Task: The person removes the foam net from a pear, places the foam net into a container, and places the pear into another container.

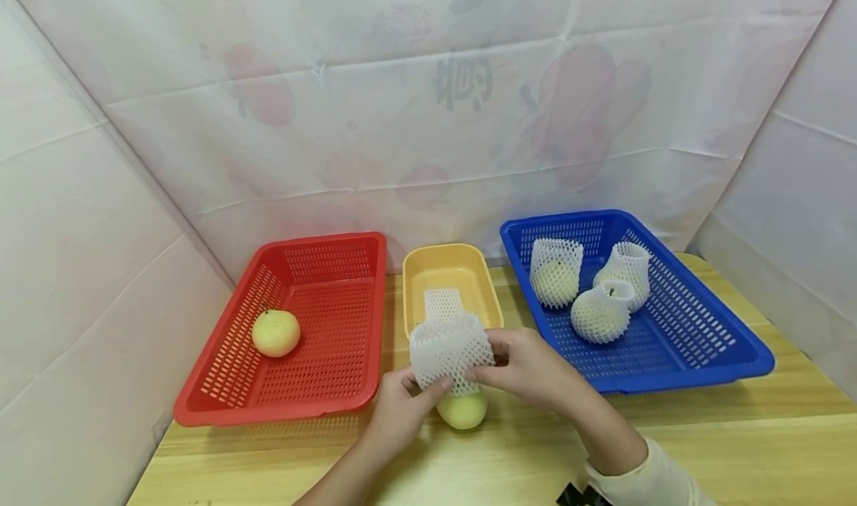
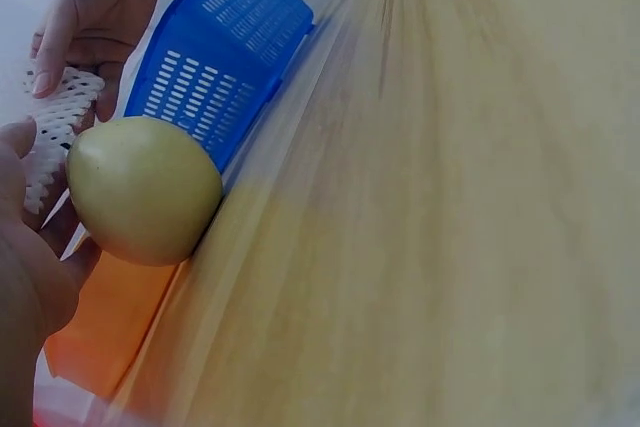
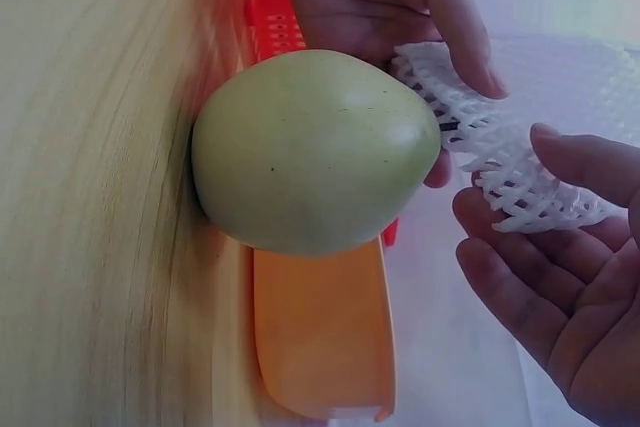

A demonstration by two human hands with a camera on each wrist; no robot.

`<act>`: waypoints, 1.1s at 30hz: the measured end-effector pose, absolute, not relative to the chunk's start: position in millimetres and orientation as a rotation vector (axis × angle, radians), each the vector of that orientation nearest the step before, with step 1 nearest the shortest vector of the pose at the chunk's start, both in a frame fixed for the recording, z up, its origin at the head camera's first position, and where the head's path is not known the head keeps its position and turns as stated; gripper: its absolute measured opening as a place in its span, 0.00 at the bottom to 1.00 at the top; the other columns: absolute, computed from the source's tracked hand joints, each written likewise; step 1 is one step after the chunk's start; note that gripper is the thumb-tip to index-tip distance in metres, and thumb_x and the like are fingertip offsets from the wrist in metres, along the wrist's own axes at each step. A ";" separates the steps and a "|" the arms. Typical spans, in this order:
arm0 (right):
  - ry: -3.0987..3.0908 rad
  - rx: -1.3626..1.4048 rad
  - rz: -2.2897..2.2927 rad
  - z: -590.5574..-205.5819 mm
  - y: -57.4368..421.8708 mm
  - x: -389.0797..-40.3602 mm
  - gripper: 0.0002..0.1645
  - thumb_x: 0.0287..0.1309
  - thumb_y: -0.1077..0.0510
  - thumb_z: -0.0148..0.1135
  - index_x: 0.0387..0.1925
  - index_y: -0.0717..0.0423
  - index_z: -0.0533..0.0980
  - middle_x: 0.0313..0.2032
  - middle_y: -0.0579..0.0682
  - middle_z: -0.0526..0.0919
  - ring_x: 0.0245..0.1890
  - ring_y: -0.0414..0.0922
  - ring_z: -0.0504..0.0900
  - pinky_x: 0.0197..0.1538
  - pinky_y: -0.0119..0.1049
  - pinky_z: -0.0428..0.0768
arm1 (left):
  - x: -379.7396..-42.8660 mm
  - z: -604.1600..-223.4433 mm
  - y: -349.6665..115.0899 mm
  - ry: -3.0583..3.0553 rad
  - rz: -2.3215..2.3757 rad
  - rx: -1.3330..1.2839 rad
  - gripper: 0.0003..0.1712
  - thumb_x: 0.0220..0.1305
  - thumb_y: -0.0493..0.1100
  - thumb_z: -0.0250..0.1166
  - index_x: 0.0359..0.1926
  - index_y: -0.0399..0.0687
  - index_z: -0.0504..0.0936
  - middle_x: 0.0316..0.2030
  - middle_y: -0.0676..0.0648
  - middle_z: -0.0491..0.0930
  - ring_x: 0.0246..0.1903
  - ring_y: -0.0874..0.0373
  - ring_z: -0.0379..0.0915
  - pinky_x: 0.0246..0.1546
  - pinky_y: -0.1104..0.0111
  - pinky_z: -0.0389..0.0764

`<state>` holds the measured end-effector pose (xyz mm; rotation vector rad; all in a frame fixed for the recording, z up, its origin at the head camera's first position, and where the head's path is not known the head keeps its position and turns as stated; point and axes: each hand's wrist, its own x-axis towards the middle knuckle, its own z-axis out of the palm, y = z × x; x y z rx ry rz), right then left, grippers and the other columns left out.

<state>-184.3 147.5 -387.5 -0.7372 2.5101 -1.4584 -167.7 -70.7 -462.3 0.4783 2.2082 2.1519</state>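
Note:
A white foam net sleeve (image 1: pixel 450 351) is stretched wide between both hands over a yellow-green pear (image 1: pixel 463 411) that rests on the table. My left hand (image 1: pixel 398 413) pinches the sleeve's lower left edge, its thumb in front. On the other side my right hand (image 1: pixel 535 368) grips the net, thumb in front and fingers behind. In the right wrist view the sleeve's rim (image 3: pixel 500 192) meets the stem end of the pear (image 3: pixel 315 152), whose body is bare. From the left wrist view, the pear (image 2: pixel 145 190) sits close beside the left fingers.
A red basket (image 1: pixel 328 405) at left holds one bare pear (image 1: pixel 276 333). Behind the hands, a yellow tray (image 1: pixel 445 254) has foam netting (image 1: pixel 442 302) in it. The blue basket (image 1: pixel 676 379) at right contains three netted pears (image 1: pixel 602 312). A black object (image 1: pixel 581 495) shows at the front edge.

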 end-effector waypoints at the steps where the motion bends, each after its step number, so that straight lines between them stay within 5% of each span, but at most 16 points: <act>1: 2.507 -0.733 -1.461 -387.3 147.3 -184.0 0.19 0.55 0.50 0.72 0.46 0.52 0.82 0.42 0.49 0.88 0.42 0.40 0.86 0.42 0.29 0.84 | -167.7 -462.4 -70.6 2.204 2.159 0.476 0.15 0.63 0.38 0.67 0.49 0.35 0.83 0.45 0.39 0.86 0.44 0.58 0.84 0.48 0.67 0.83; 23: 2.554 -0.723 -1.590 -385.2 147.9 -185.0 0.11 0.62 0.55 0.65 0.45 0.53 0.82 0.37 0.46 0.87 0.34 0.40 0.84 0.35 0.32 0.84 | -166.6 -462.1 -68.3 2.113 2.233 0.492 0.17 0.63 0.36 0.66 0.52 0.34 0.81 0.46 0.38 0.85 0.44 0.58 0.83 0.48 0.67 0.83; 30: 2.594 -0.631 -1.680 -385.1 148.8 -185.6 0.04 0.62 0.55 0.66 0.35 0.51 0.80 0.22 0.45 0.78 0.18 0.35 0.68 0.19 0.28 0.67 | -168.2 -463.0 -65.5 2.053 2.164 0.552 0.23 0.60 0.36 0.69 0.57 0.36 0.78 0.55 0.42 0.82 0.56 0.58 0.77 0.61 0.68 0.74; 33: 2.601 -0.628 -1.723 -386.4 149.3 -187.1 0.05 0.62 0.56 0.66 0.38 0.53 0.80 0.22 0.46 0.78 0.18 0.35 0.68 0.20 0.28 0.68 | -168.8 -464.0 -63.5 2.051 2.161 0.564 0.23 0.60 0.35 0.69 0.57 0.36 0.78 0.57 0.43 0.81 0.59 0.58 0.75 0.63 0.68 0.72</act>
